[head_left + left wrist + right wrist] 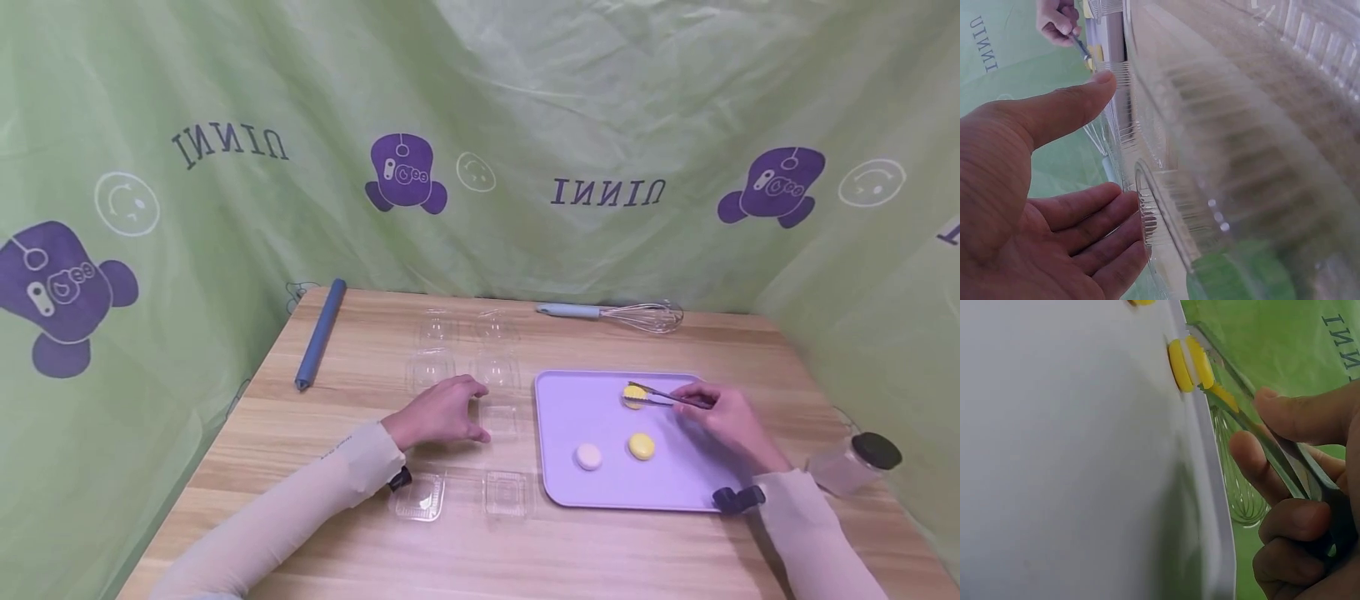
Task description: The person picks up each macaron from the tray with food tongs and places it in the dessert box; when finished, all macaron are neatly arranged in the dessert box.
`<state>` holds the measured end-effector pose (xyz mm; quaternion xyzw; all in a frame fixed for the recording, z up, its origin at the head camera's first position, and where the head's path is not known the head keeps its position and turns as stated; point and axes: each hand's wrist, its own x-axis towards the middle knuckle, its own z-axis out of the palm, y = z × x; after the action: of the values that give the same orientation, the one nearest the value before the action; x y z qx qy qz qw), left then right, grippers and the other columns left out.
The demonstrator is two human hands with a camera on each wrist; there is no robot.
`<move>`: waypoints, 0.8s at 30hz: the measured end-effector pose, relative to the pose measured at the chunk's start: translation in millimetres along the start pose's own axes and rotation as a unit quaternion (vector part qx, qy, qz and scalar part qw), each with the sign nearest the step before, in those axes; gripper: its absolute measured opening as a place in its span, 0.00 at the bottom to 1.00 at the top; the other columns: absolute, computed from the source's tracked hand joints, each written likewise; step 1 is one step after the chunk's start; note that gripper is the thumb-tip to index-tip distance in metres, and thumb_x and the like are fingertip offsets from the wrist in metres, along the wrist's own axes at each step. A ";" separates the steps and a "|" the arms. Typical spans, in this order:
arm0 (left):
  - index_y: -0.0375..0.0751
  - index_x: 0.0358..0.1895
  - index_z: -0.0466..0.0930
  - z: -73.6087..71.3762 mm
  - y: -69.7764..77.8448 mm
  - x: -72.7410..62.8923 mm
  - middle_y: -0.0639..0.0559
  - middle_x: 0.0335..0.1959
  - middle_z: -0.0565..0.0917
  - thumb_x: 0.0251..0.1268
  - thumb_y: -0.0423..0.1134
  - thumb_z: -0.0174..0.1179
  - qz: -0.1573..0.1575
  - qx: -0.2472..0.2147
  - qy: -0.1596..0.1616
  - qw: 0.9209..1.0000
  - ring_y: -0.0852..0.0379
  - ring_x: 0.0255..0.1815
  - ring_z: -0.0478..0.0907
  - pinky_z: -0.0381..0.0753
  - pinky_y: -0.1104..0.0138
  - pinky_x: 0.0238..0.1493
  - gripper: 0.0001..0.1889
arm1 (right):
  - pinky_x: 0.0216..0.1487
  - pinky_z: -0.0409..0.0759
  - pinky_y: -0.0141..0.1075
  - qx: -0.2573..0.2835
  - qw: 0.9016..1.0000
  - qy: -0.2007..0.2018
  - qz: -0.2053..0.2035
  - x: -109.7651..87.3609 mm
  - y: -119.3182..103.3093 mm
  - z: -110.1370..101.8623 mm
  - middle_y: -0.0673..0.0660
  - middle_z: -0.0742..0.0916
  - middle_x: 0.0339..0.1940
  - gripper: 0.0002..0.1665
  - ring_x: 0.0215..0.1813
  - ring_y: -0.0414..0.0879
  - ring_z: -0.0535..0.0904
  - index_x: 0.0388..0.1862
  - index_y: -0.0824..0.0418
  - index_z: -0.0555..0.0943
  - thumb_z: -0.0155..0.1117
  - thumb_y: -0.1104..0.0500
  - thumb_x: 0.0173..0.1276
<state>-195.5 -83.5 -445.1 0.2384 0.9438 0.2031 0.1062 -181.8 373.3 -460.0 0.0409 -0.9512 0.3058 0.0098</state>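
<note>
My right hand (731, 421) holds a pair of metal tongs (1285, 456), thumb on one arm and fingers curled round the other. The tong tips stand on both sides of a yellow macaron (1190, 364) on the far part of the purple tray (551, 433). Nearer on the tray lie another yellow macaron (641, 447) and a pale pink macaron (588, 456). Left of the tray, my left hand (442, 412) spreads its thumb and fairly straight fingers beside a clear plastic container (501, 422). In the left wrist view, the fingertips are right at the container's ribbed edge.
More clear containers stand behind the left hand, with domed lids (431, 367), and in front, with a square base (506, 493). A blue rolling pin (321, 333) lies at the left, a whisk (611, 313) at the back. A black-lidded jar (843, 467) stands at the right.
</note>
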 end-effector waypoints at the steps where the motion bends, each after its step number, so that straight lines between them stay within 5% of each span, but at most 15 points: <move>1: 0.42 0.67 0.76 0.2 -0.1 0.2 0.49 0.65 0.81 0.46 0.55 0.79 0.000 0.001 -0.001 1.000 0.48 0.66 0.77 0.77 0.53 0.71 0.43 | 0.39 0.70 0.27 -0.002 1.000 -0.002 -0.003 0.0 -0.1 -0.3 0.62 0.90 0.48 0.17 0.38 0.37 0.75 0.51 0.59 0.87 0.71 0.53 0.66; 10: 0.41 0.66 0.77 0.7 -0.9 1.9 0.49 0.64 0.81 0.45 0.54 0.79 0.002 -0.001 -0.005 1.000 0.48 0.65 0.78 0.78 0.54 0.70 0.42 | 0.37 0.70 0.28 -0.012 1.000 -0.015 -0.006 0.9 0.9 1.3 0.61 0.89 0.45 0.17 0.37 0.41 0.75 0.50 0.59 0.87 0.72 0.54 0.65; 24: 0.41 0.66 0.77 0.3 -0.3 3.7 0.49 0.64 0.81 0.46 0.54 0.79 0.010 0.000 -0.007 1.000 0.48 0.64 0.79 0.79 0.55 0.69 0.42 | 0.27 0.65 0.33 -0.013 0.999 0.024 0.021 -2.3 -6.5 4.1 0.62 0.90 0.42 0.15 0.27 0.39 0.69 0.47 0.58 0.89 0.73 0.53 0.64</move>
<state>-198.7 -81.8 -445.9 0.2492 0.9405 0.2026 0.1104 -179.0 365.8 -459.6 0.0132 -0.9552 0.2945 0.0271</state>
